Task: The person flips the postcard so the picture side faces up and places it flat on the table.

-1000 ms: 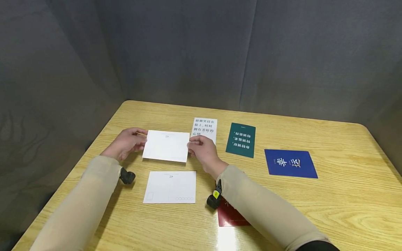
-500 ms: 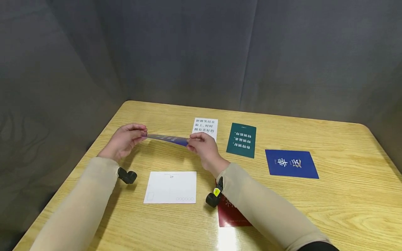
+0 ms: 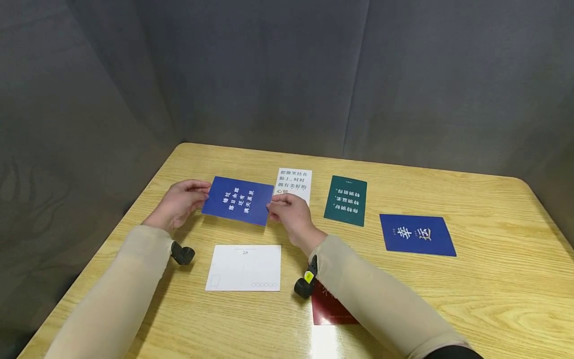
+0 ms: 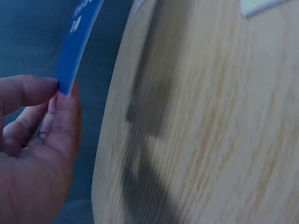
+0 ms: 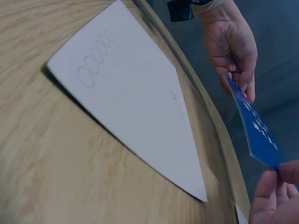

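Observation:
Held up above the table is a blue postcard (image 3: pixel 237 200) with white lettering, its printed face toward the head camera. My left hand (image 3: pixel 181 202) pinches its left edge between thumb and fingers. At the opposite edge my right hand (image 3: pixel 292 215) pinches it the same way. The left wrist view shows the card's corner (image 4: pixel 70 70) between thumb and fingertips. In the right wrist view both hands grip the blue card (image 5: pixel 257 126) from its two ends. Below it on the table lies a white postcard (image 3: pixel 243 268), blank side up with small printed circles.
A white card with dark text (image 3: pixel 293 180) lies behind my right hand, partly covered by it. A green card (image 3: pixel 345 200) and another blue card (image 3: pixel 418 234) lie to the right. My right forearm partly hides a red card (image 3: pixel 332 306). A dark curtain (image 3: pixel 269 75) hangs behind the table.
The held card has turned over: its white back showed first, then it was seen nearly edge-on, and now its blue lettered face shows. Both hands stay at its ends.

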`<state>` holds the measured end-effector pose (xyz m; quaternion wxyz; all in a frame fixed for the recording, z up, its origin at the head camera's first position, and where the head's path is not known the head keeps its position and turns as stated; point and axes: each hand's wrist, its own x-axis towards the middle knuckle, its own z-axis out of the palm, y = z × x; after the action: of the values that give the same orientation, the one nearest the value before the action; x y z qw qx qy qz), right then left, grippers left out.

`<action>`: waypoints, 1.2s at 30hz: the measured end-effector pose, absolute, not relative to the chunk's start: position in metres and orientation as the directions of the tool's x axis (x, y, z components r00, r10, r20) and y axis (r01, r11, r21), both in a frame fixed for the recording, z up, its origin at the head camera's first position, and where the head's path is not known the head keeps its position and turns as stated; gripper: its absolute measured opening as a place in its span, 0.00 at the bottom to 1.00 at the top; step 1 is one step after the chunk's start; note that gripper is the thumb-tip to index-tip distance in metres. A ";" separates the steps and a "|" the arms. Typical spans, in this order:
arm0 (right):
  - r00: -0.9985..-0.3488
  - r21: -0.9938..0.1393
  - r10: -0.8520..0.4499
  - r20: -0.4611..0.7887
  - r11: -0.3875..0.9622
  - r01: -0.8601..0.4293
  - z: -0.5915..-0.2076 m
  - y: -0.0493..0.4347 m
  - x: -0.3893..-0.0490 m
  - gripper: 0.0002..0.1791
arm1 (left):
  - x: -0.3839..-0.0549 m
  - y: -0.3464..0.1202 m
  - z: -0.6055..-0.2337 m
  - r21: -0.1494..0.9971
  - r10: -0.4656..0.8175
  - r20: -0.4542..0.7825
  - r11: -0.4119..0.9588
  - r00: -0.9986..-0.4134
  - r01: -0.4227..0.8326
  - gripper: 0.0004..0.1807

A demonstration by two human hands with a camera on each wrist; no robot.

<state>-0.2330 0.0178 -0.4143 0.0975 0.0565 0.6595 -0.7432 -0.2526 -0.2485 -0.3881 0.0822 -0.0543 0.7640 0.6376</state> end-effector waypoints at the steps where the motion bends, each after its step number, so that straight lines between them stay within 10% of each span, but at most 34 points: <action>1: -0.975 -0.970 -0.068 -0.212 -0.103 0.219 -0.415 0.018 -0.233 0.10 | -0.253 -0.248 -0.388 0.962 0.017 -0.188 0.206 -0.982 -0.181 0.21; 36: -0.903 -0.938 -0.259 -0.342 0.030 0.346 -0.419 0.014 -0.234 0.19 | -0.253 -0.253 -0.395 0.828 -0.054 -0.247 0.507 -0.967 -0.240 0.21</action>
<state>-0.2336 0.0141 -0.4187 0.2177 0.0319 0.6839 -0.6956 -0.2530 -0.2535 -0.3954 0.0951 -0.0849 0.8629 0.4890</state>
